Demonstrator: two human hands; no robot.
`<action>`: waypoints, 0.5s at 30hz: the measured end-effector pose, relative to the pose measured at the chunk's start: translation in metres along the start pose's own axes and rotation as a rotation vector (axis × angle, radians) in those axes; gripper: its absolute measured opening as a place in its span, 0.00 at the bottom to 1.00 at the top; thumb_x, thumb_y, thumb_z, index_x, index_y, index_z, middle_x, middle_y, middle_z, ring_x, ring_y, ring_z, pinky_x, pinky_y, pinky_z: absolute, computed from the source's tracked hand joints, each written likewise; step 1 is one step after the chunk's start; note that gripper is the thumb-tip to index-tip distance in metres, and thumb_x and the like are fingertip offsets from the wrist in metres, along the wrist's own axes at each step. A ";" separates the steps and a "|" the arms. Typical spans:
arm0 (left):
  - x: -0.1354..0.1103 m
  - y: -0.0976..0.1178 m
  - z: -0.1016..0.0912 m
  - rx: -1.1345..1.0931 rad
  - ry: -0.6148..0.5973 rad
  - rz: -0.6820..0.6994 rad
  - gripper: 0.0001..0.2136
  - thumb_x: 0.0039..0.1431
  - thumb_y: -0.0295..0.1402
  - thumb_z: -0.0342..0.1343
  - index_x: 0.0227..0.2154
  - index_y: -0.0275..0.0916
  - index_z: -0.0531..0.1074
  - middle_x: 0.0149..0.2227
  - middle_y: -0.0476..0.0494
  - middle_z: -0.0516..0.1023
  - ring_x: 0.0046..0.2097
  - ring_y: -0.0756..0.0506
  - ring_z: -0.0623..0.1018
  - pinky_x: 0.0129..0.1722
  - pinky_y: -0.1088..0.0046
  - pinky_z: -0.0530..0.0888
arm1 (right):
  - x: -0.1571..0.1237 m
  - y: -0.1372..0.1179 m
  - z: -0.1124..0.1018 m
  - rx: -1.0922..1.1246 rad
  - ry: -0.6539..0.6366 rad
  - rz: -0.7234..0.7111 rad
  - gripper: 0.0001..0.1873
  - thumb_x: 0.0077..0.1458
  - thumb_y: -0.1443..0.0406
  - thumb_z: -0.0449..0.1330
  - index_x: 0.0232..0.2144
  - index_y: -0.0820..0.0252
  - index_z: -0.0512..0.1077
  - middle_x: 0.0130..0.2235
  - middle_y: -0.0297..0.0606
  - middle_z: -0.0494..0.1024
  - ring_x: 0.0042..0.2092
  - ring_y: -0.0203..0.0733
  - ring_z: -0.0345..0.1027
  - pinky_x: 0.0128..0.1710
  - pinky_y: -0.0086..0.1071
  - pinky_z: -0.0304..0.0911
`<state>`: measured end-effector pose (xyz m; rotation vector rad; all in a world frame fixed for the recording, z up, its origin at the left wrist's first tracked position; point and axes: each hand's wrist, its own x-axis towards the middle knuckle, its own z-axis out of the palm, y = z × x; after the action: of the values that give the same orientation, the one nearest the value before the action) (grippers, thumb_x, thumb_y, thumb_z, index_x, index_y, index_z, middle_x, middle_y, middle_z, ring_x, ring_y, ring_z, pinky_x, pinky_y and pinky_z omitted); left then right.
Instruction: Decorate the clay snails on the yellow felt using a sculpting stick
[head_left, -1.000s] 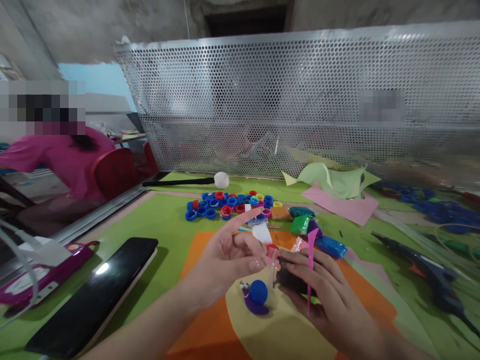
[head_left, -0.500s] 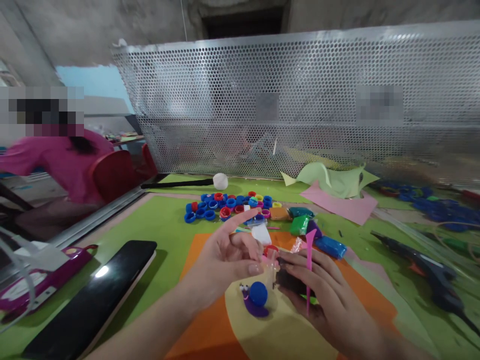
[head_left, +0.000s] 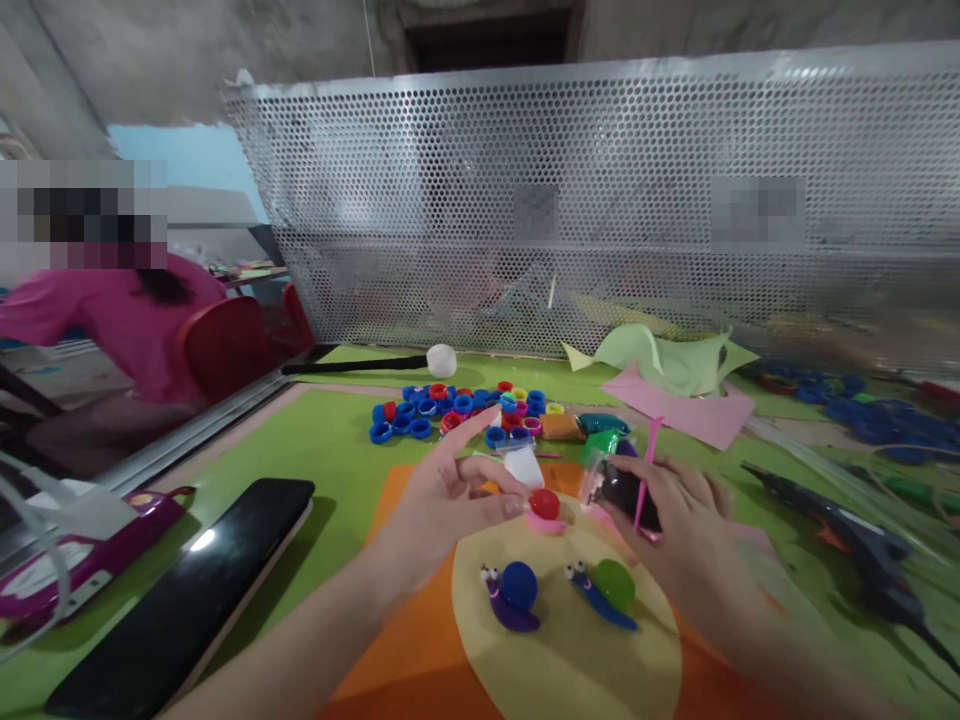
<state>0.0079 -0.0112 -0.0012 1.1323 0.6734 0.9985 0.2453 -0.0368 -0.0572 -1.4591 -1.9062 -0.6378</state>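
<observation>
1. While my left hand hangs near 12 o'clock of the round yellow paper, its bent fingertips are right by the pink piece with the red ball. I can't tell if they pinch it or just sit close.
2. My right hand grips a dark packet, with a thin pink stick up against it. It has just moved away toward 1 o'clock.
3. Now the snail with the green ball shows at 3 o'clock; a moment ago my hand hid it. The snail with the blue ball has stayed at 9 o'clock.
4. The red ball is easier to see too. So my hands are apart, and the work seems to be on the red and pink one. I see no eyes on it.
5. Bottle caps are piled toward 11 o'clock.
</observation>
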 end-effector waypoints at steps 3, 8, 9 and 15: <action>0.000 -0.003 0.000 0.019 0.007 0.014 0.40 0.43 0.23 0.67 0.58 0.43 0.55 0.23 0.57 0.76 0.31 0.52 0.74 0.38 0.74 0.68 | 0.004 0.011 -0.008 -0.049 -0.050 0.127 0.16 0.58 0.54 0.47 0.41 0.57 0.65 0.38 0.45 0.75 0.44 0.56 0.65 0.42 0.50 0.57; -0.001 -0.004 0.001 0.018 0.041 0.010 0.41 0.41 0.24 0.68 0.58 0.41 0.55 0.21 0.59 0.75 0.30 0.53 0.74 0.37 0.76 0.68 | 0.008 0.031 -0.017 -0.089 -0.146 0.278 0.20 0.53 0.53 0.46 0.41 0.60 0.64 0.38 0.50 0.74 0.46 0.62 0.65 0.42 0.54 0.57; 0.000 -0.004 0.001 0.019 0.047 0.005 0.41 0.41 0.24 0.68 0.58 0.40 0.55 0.21 0.58 0.76 0.31 0.52 0.74 0.37 0.76 0.68 | 0.008 0.036 -0.017 -0.091 -0.175 0.300 0.20 0.51 0.54 0.46 0.40 0.60 0.64 0.36 0.51 0.74 0.44 0.62 0.66 0.41 0.53 0.58; 0.003 -0.005 0.000 0.010 0.062 -0.060 0.41 0.43 0.27 0.68 0.60 0.40 0.52 0.25 0.53 0.80 0.36 0.48 0.78 0.39 0.72 0.69 | -0.002 0.058 -0.009 -0.063 -0.374 0.349 0.15 0.39 0.56 0.56 0.30 0.56 0.64 0.28 0.44 0.75 0.34 0.58 0.71 0.32 0.46 0.63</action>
<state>0.0103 -0.0092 -0.0057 1.0877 0.7586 0.9827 0.3036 -0.0298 -0.0531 -2.0040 -1.8384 -0.2764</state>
